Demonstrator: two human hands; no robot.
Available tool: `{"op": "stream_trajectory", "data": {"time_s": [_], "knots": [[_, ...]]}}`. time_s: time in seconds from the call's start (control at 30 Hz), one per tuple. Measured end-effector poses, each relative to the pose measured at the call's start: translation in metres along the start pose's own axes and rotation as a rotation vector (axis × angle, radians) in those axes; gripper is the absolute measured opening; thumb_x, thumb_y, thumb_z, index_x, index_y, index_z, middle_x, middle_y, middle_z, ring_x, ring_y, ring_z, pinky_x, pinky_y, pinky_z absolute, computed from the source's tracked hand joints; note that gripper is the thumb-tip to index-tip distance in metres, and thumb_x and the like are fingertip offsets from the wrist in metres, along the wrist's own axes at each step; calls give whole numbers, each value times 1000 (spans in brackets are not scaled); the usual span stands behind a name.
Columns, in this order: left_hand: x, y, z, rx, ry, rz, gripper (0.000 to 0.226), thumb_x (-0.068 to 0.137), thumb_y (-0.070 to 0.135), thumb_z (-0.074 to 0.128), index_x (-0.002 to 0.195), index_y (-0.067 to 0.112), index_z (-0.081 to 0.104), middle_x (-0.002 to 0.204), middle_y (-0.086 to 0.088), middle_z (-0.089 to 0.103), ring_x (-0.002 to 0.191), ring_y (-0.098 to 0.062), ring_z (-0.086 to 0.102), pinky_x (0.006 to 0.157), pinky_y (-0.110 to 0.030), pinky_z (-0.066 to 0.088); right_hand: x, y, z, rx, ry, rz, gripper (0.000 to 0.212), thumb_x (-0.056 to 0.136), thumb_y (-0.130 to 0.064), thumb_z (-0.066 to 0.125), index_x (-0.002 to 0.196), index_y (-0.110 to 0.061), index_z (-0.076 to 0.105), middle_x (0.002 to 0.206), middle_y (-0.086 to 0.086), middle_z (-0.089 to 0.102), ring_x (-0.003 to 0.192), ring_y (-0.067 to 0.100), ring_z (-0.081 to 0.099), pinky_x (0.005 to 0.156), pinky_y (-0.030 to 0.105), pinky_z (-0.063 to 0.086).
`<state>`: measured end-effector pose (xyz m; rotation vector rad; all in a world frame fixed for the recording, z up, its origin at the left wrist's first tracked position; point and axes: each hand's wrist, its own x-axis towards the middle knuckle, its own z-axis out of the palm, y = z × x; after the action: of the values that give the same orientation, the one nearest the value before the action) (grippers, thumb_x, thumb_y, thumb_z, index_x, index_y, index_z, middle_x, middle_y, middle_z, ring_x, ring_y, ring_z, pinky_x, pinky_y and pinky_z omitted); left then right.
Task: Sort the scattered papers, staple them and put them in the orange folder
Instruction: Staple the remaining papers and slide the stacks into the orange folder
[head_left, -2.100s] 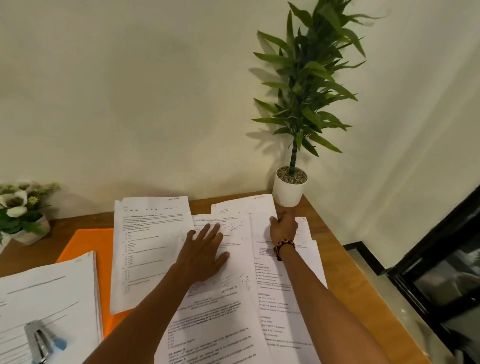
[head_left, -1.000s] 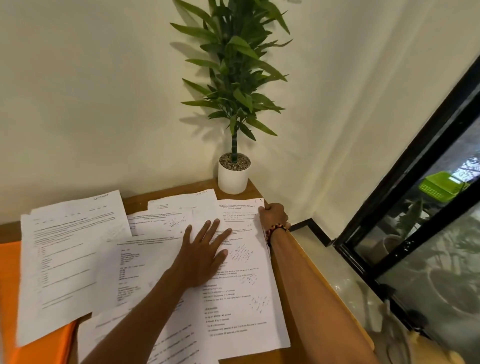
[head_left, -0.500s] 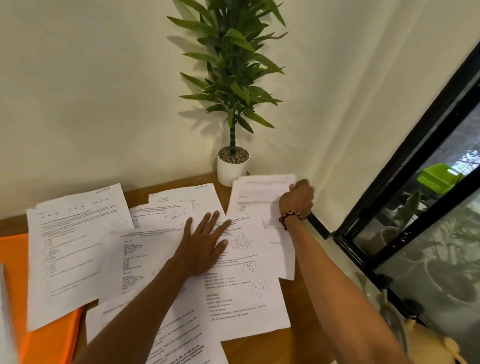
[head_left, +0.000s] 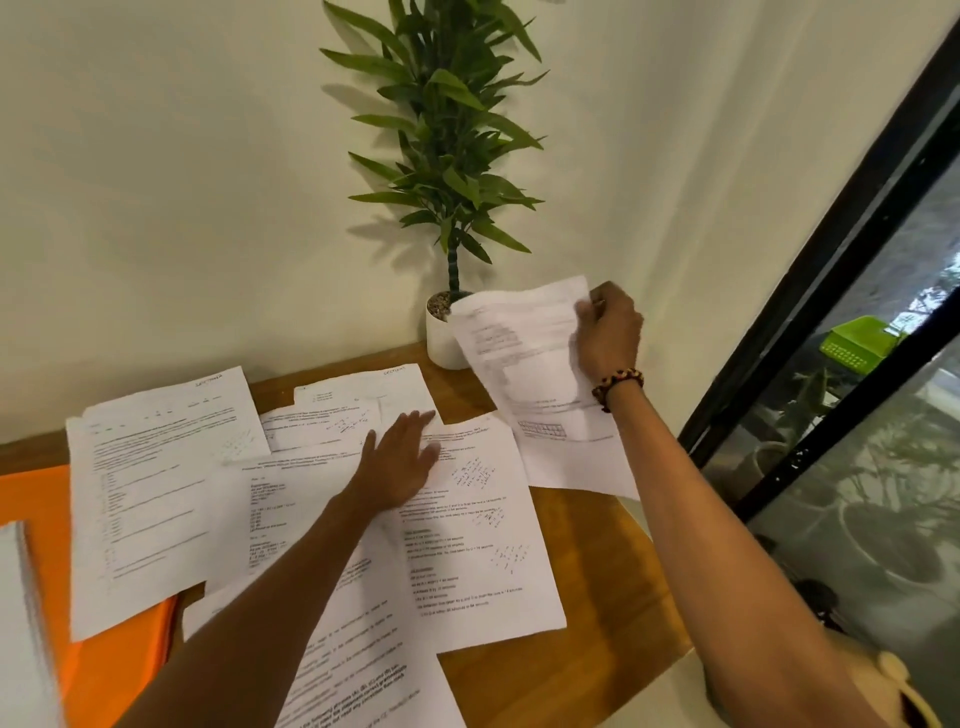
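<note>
Several printed sheets lie scattered and overlapping on the wooden table. My left hand rests flat, fingers straight, on the sheets in the middle. My right hand pinches the top edge of one sheet and holds it lifted above the table's far right corner, in front of the plant pot. The orange folder lies at the left, partly under the papers. A white stack covers the folder's left edge, blurred.
A green plant in a white pot stands at the back of the table against the cream wall. A black-framed glass door runs along the right. The table's right edge is close to my right forearm.
My right hand has raised its sheet off the table and moved it up and to the right. My left hand has stayed pressed on the middle papers. The camera shifted right since the earliest frame.
</note>
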<state>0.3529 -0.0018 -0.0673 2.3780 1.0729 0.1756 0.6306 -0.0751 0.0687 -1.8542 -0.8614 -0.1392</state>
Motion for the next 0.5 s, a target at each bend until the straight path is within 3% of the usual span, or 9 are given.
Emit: {"op": "stream_trajectory", "data": {"time_s": [0.07,0.13,0.2,0.27,0.33,0.43,0.5], "knots": [[-6,14,-23,-486,110,-105,57,103,60,25,151,31,38,161,-2,37,148,-28,36,122,-51,23,-13,4,9,87,-145,101,14,93,-16,60,81,-11,56,73,4,65,61,19,63,54,24,47],[-14,19,-41,-855,134,-94,62,99,69,25,141,31,52,144,-1,58,136,-23,52,118,-48,32,-26,6,18,162,-247,192,17,93,-13,64,78,-12,57,66,1,60,51,12,54,48,21,42],[-24,21,-54,-1085,106,-66,62,94,73,34,138,34,53,135,6,64,129,-16,58,114,-48,41,-39,4,26,251,-347,257,23,93,-13,67,72,-17,57,59,-1,55,48,13,47,50,23,36],[-31,22,-62,-1226,79,-67,71,84,75,57,140,31,54,136,6,65,128,-17,61,107,-43,49,-53,-5,34,304,-444,236,24,92,-15,67,71,-16,57,61,1,58,54,15,51,55,25,40],[-39,30,-70,-1256,125,-43,64,84,54,75,135,19,60,130,-3,70,121,-24,66,101,-44,53,-68,-17,43,318,-541,217,21,91,-17,67,73,-11,57,72,3,62,67,17,57,66,29,45],[-50,34,-77,-1284,248,-62,33,89,26,76,118,13,69,116,-13,75,109,-31,72,95,-48,56,-84,-36,60,255,-577,130,22,90,-22,66,72,-19,54,76,-2,59,66,14,52,68,29,41],[-59,27,-82,-1317,315,-149,20,90,22,75,106,25,65,102,-4,78,90,-16,76,78,-32,60,-94,-44,67,165,-569,53,13,92,-25,66,82,-20,61,86,2,65,73,17,58,65,26,45]]}}
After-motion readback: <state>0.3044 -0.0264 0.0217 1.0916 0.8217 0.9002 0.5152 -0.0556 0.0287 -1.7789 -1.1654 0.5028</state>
